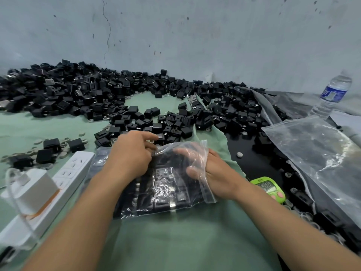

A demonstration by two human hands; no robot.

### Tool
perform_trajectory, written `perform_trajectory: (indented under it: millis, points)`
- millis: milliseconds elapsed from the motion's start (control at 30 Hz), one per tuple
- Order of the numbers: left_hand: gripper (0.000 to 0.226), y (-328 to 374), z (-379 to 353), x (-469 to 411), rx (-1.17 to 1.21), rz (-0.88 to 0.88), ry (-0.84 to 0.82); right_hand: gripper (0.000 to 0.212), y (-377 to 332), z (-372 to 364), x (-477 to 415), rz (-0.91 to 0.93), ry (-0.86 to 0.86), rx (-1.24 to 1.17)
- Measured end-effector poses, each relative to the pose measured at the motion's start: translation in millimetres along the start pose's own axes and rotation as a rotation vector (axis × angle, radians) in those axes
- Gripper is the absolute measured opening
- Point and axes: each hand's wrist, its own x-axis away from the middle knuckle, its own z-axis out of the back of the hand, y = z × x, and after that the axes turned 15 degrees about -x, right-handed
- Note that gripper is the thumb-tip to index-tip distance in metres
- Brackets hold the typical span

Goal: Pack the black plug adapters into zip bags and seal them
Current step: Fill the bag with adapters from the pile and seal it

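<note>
Head view: left hand (130,155) pinches the zip bag (168,148) at its mouth. Right hand (213,173) grips the opposite lip, fingers inside the plastic. Black plug adapters (164,173) are packed just below both grips.

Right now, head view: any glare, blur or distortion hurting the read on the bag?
Head view: glare streaks on the zip bag hide some adapters inside; wide-angle lens bows the base of the wall; far adapter pile slightly soft at left; lighting flat, shadows faint.
</note>
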Motion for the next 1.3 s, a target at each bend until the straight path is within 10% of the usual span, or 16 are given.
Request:
perform_trajectory:
  millis: [500, 700, 1033, 1300]
  points:
    - [0.046, 1, -4, -3, 0.116, 0.054, 0.213, 0.054, 14, -4, 3, -0.082, -0.087, 0.194]
    - [0.033, 8, -14, 3, 0.018, -0.114, -0.034, 0.05, 13, -5, 4, 0.02, -0.063, 0.167]
    - [0.046, 8, -22, 5, -0.073, -0.136, -0.031, 0.034, 14, 28, 3, -0.351, 0.715, 0.01]
    - [0.044, -1, -18, 1, -0.057, -0.104, -0.144, 0.047, 11, 37, -117, -0.505, 0.143, 0.313]
